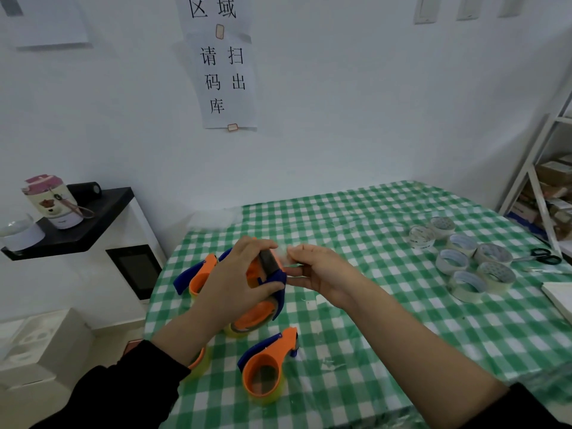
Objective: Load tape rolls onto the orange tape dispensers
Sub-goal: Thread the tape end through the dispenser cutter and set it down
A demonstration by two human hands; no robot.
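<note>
One dispenser (274, 277) fills the left hand (238, 275); right hand (323, 274) pinches its tape (286, 257).

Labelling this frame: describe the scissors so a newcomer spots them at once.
On the green-and-white checked tablecloth, look to the right edge, just past the cluster of clear tape rolls. The black-handled scissors lie flat there, the only dark, non-round item beside those pale rings.

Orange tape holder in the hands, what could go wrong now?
The right hand seems to pinch the clear tape end, which is blurred here. That end could fold onto itself and crumple. The left hand holds the orange dispenser in the air above another dispenser on the table. If it slips, it might drop onto that one.
</note>
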